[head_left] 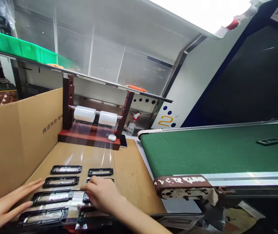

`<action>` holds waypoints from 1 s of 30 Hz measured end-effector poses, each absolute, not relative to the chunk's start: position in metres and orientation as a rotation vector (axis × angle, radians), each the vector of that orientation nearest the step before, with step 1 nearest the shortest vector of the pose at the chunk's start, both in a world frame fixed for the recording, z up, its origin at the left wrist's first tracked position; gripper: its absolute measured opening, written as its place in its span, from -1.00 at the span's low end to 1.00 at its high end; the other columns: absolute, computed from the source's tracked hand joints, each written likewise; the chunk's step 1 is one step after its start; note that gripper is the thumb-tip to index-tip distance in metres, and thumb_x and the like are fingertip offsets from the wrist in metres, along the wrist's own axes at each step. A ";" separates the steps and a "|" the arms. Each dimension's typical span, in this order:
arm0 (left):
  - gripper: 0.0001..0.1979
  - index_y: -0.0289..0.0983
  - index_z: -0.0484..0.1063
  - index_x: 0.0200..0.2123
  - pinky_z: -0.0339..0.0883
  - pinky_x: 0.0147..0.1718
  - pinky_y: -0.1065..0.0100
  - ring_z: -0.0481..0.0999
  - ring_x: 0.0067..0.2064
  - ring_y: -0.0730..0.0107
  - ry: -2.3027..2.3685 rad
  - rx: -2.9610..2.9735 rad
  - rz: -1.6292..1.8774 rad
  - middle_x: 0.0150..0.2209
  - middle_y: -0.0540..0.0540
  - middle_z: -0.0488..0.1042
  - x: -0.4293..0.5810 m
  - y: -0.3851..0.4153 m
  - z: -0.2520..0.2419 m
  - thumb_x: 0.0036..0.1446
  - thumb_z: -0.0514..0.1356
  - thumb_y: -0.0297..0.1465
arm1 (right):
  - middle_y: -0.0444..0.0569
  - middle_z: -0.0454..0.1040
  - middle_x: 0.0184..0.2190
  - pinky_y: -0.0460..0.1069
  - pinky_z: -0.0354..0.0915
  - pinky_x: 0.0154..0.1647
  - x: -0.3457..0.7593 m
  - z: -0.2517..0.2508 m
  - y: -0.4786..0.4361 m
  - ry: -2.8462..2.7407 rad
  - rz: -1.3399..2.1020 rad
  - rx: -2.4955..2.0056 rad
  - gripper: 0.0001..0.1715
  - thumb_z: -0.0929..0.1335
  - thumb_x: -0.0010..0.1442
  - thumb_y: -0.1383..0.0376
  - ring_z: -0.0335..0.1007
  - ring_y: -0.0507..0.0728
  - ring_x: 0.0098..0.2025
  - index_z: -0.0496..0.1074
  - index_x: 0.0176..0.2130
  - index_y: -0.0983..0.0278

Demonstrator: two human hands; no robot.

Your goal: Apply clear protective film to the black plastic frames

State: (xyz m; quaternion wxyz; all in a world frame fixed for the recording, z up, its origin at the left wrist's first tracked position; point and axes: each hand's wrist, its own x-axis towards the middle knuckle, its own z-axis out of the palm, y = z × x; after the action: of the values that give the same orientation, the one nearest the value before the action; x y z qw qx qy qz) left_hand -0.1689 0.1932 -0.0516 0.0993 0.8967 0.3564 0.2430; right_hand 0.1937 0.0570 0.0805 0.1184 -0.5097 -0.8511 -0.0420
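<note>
Black rectangular plastic frames lie in two columns on the cardboard surface, among them a frame [61, 181] in the left column and a frame [100, 172] at the top of the right. Clear film [102, 156] runs down from the rolls toward them. My left hand [12, 204] has its fingers stretched out flat, with fingertips at the left ends of the middle frames. My right hand [103, 193] is curled, fingers pressed together, over the right column, partly covering its frames. Whatever its fingertips hold, if anything, is hidden.
Two film rolls [84, 114] hang on a dark red wooden stand [87, 139]. A cardboard wall [21, 139] stands on the left. To the right runs a green conveyor belt [202, 152] carrying black parts [269, 141]. A spray bottle [131, 126] stands behind.
</note>
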 end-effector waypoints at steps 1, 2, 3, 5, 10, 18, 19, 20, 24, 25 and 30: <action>-0.48 0.32 -0.02 0.25 0.16 0.16 0.05 0.27 0.23 0.22 1.034 2.608 0.682 0.26 0.26 0.22 -0.176 0.189 -0.057 0.28 0.01 -0.21 | -0.18 0.48 -0.32 -0.10 0.25 -0.49 0.176 0.075 0.063 -2.500 -0.137 -1.423 -0.70 0.27 0.25 0.24 0.44 0.06 -0.33 0.39 -0.01 0.04; -0.47 0.29 -0.02 0.26 0.12 0.17 0.03 0.24 0.25 0.20 1.011 2.562 0.650 0.27 0.23 0.20 -0.180 0.185 -0.059 0.27 0.02 -0.21 | -0.19 0.48 -0.34 -0.10 0.23 -0.53 0.159 0.071 0.068 -2.519 -0.152 -1.372 -0.72 0.26 0.26 0.23 0.43 0.06 -0.36 0.39 -0.03 0.04; -0.46 0.26 -0.02 0.27 0.08 0.18 0.05 0.22 0.26 0.19 1.005 2.534 0.604 0.28 0.20 0.18 -0.182 0.181 -0.057 0.27 0.04 -0.20 | -0.20 0.47 -0.35 -0.10 0.21 -0.56 0.144 0.067 0.073 -2.541 -0.167 -1.331 -0.73 0.26 0.26 0.22 0.42 0.06 -0.38 0.38 -0.04 0.04; -0.44 0.18 0.01 0.27 0.05 0.18 0.13 0.19 0.27 0.19 1.011 2.525 0.507 0.29 0.14 0.16 -0.180 0.176 -0.047 0.24 0.09 -0.17 | -0.21 0.46 -0.36 -0.09 0.22 -0.58 0.119 0.060 0.082 -2.588 -0.191 -1.271 -0.75 0.25 0.28 0.20 0.41 0.07 -0.40 0.37 -0.04 0.05; -0.45 0.13 0.04 0.25 0.03 0.18 0.19 0.13 0.28 0.19 0.988 2.522 0.355 0.30 0.09 0.09 -0.175 0.169 -0.019 0.23 0.10 -0.13 | -0.17 0.45 -0.32 -0.04 0.31 -0.51 0.086 0.047 0.096 -2.654 -0.223 -1.212 -0.81 0.27 0.28 0.21 0.43 0.10 -0.35 0.35 -0.09 0.13; -0.45 0.09 0.06 0.25 -0.03 0.21 0.18 0.08 0.30 0.17 1.018 2.489 0.292 0.31 0.09 0.07 -0.167 0.163 -0.007 0.22 0.08 -0.08 | -0.12 0.48 -0.28 -0.04 0.31 -0.52 0.082 0.063 0.099 -2.775 -0.200 -1.169 -0.88 0.25 0.31 0.26 0.44 0.10 -0.31 0.36 -0.17 0.21; -0.45 0.09 0.06 0.25 -0.05 0.21 0.18 0.07 0.31 0.17 1.026 2.484 0.285 0.31 0.09 0.07 -0.166 0.162 -0.005 0.22 0.08 -0.07 | -0.12 0.48 -0.28 -0.04 0.31 -0.53 0.086 0.067 0.098 -2.813 -0.190 -1.168 -0.87 0.27 0.29 0.26 0.44 0.10 -0.32 0.36 -0.16 0.22; -0.45 0.08 0.06 0.26 -0.05 0.21 0.18 0.06 0.31 0.18 1.033 2.479 0.276 0.32 0.09 0.06 -0.166 0.161 -0.003 0.22 0.07 -0.06 | -0.11 0.48 -0.28 -0.04 0.30 -0.53 0.090 0.070 0.097 -2.853 -0.175 -1.162 -0.83 0.31 0.25 0.24 0.44 0.11 -0.33 0.36 -0.14 0.22; -0.44 0.06 0.05 0.26 -0.06 0.21 0.19 0.04 0.32 0.19 1.036 2.467 0.236 0.32 0.09 0.04 -0.167 0.160 -0.001 0.23 0.05 -0.06 | -0.10 0.49 -0.27 -0.05 0.29 -0.53 0.110 0.069 0.094 -2.920 -0.155 -1.161 -0.55 0.45 0.06 0.16 0.42 0.11 -0.35 0.36 -0.07 0.23; -0.44 0.06 0.04 0.27 -0.07 0.22 0.19 0.04 0.32 0.19 1.034 2.468 0.234 0.32 0.09 0.04 -0.168 0.161 -0.002 0.23 0.05 -0.06 | -0.11 0.49 -0.28 -0.05 0.28 -0.54 0.114 0.066 0.093 -2.913 -0.162 -1.167 -0.54 0.45 0.06 0.14 0.42 0.11 -0.35 0.37 -0.06 0.22; -0.45 0.09 0.01 0.26 -0.06 0.22 0.18 0.04 0.32 0.19 1.025 2.487 0.244 0.32 0.10 0.03 -0.169 0.165 -0.007 0.24 0.04 -0.08 | -0.17 0.49 -0.33 -0.02 0.15 -0.62 0.137 0.057 0.086 -2.853 -0.199 -1.195 -0.70 0.38 0.18 0.16 0.40 0.11 -0.36 0.39 -0.08 0.17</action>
State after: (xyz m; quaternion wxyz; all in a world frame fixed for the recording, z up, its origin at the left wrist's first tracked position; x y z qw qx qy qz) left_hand -0.1687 0.1649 -0.0073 0.2185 0.8986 0.3702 0.0882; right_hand 0.1365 0.0857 0.0575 0.0208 -0.3855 -0.9202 -0.0641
